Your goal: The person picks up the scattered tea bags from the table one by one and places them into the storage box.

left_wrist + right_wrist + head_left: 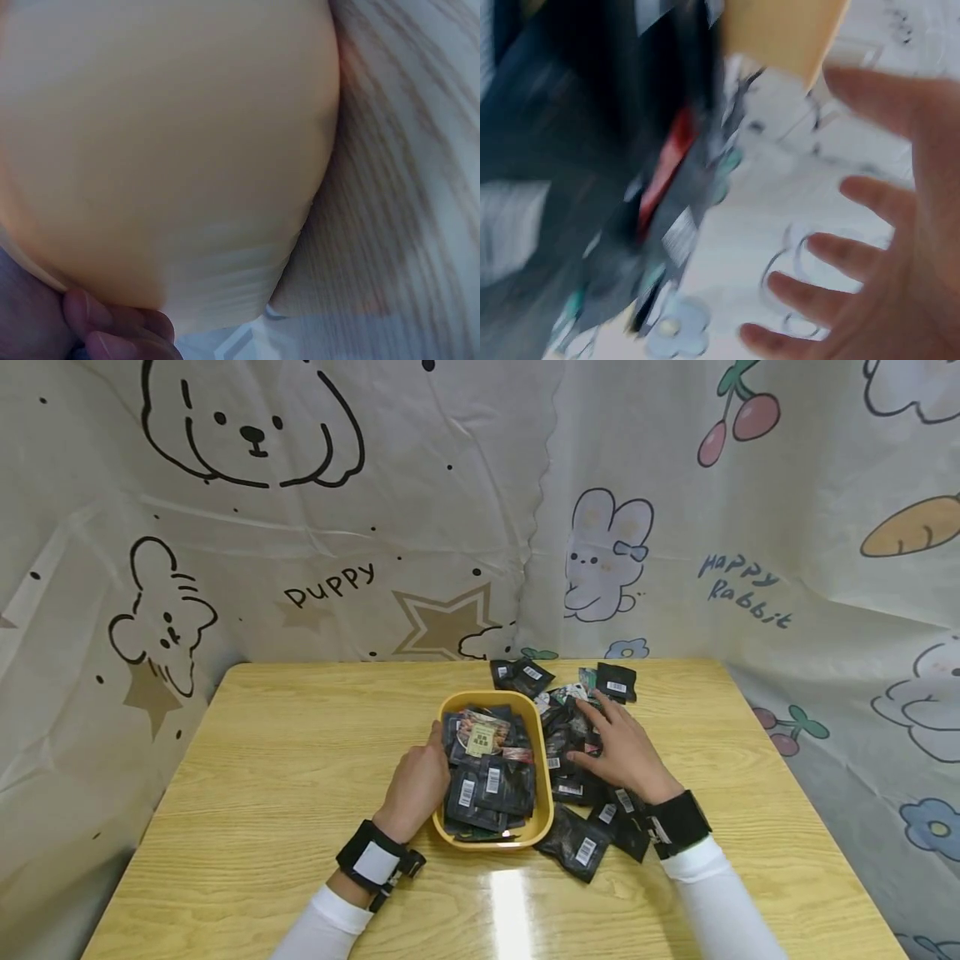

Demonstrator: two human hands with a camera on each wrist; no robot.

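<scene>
A yellow plastic bin [546, 793] stands on the table, filled with small black packets [467, 793] bearing white barcode labels; one on top shows a food picture. My left hand [417, 783] grips the bin at its left side, fingertips [112, 330] curled against the outer wall near the rim in the left wrist view. To the right of the bin lies a loose heap of similar packets [573, 852]. Over this heap is my right hand [626, 750], its fingers spread and holding nothing. In the right wrist view the packets beside the right hand [885, 255] are blurred.
The bin and heap rest on a light wooden table [300, 752]. Two packets [525, 675] lie at the back edge behind the bin, another [617, 682] farther right. A cartoon-printed cloth [450, 510] hangs behind the table and along its sides.
</scene>
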